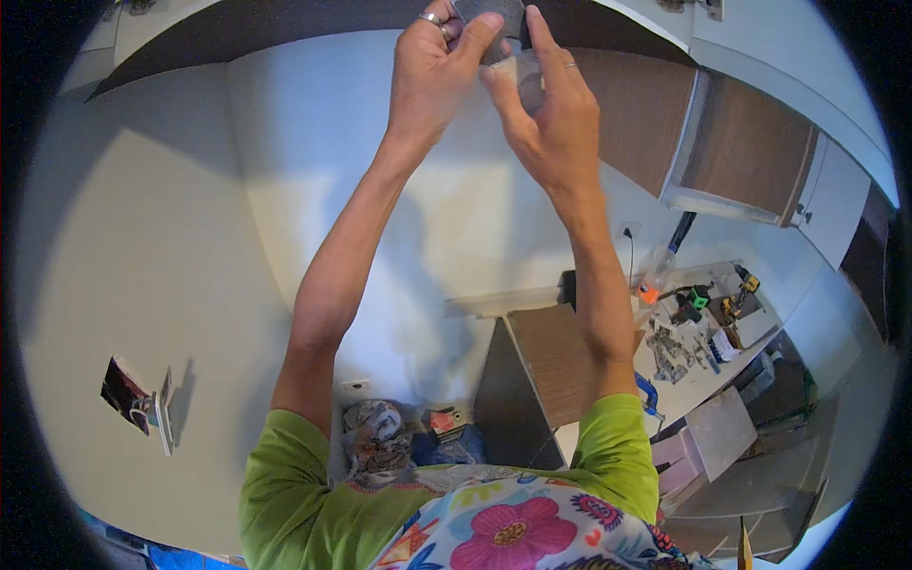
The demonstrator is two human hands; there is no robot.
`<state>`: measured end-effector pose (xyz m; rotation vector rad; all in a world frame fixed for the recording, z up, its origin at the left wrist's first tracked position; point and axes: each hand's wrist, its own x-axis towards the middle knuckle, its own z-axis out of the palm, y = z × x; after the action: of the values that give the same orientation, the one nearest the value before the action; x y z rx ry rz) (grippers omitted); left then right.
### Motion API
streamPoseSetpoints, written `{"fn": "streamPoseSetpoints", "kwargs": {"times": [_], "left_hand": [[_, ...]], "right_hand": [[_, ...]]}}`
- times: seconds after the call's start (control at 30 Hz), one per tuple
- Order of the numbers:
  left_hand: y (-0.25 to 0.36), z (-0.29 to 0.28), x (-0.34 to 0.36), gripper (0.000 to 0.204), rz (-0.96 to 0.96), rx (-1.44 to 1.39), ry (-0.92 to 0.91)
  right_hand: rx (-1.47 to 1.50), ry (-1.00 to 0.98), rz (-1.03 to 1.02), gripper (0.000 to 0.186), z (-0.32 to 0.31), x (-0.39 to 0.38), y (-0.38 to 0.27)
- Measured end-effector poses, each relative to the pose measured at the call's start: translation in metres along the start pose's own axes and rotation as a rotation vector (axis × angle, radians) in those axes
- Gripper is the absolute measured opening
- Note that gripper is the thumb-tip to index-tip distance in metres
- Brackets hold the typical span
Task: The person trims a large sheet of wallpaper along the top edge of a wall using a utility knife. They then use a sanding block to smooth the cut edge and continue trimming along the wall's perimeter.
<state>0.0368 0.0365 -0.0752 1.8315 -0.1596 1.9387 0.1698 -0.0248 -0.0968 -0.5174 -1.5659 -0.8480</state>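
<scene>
Both my arms reach up to the top of the head view, below the dark underside of a wall cabinet (285, 46). My left hand (429, 71), with rings on its fingers, is closed on a grey flat piece (496, 21), the thumb pressed on its face. Close by on the right, my right hand (560, 114) is curled around a pale, roundish, partly see-through piece (528, 84). Its index finger reaches up beside the grey piece. What kind of things these two are, and whether they are joined, I cannot make out. The grey piece's upper part is cut off by the frame.
At the right, a white worktop (679, 380) bears a yellow-and-black drill (741, 290), a green-and-black tool (698, 297), a clear bottle (655, 275) and metal hinges (670, 351). A blue clamp (649, 394) grips its edge. Below stands a brown-topped cabinet (551, 356); bags (373, 423) lie beside it.
</scene>
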Motion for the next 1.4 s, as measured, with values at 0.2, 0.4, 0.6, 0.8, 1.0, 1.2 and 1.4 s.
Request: {"fn": "streamPoseSetpoints", "kwargs": {"times": [0.2,0.4,0.6,0.8,1.0,1.2,1.4], "left_hand": [[0.013,-0.002,-0.002,0.013,0.006,0.114,0.008],[0.014,0.001,0.002,0.014,0.054,0.065,-0.004],[0.02,0.001,0.004,0.014,0.115,0.255,0.026],[0.019,0.001,0.007,0.014,0.158,0.303,0.041],[0.02,-0.001,0.005,0.013,0.123,0.246,0.04],[0.016,0.001,-0.025,0.028,0.012,0.37,-0.002],[0.013,0.002,-0.068,0.018,-0.123,0.307,-0.031]], "right_hand": [[0.092,0.025,0.036,0.07,0.011,-0.003,-0.003],[0.129,0.071,0.068,0.07,0.02,-0.005,-0.005],[0.153,0.095,0.066,0.069,0.027,-0.006,-0.007],[0.197,0.082,0.097,0.069,0.03,-0.003,-0.007],[0.235,0.157,0.062,0.069,0.04,-0.005,-0.006],[0.206,0.12,0.22,0.077,0.039,-0.041,-0.004],[0.262,0.1,0.341,0.081,0.031,-0.083,-0.024]]}}
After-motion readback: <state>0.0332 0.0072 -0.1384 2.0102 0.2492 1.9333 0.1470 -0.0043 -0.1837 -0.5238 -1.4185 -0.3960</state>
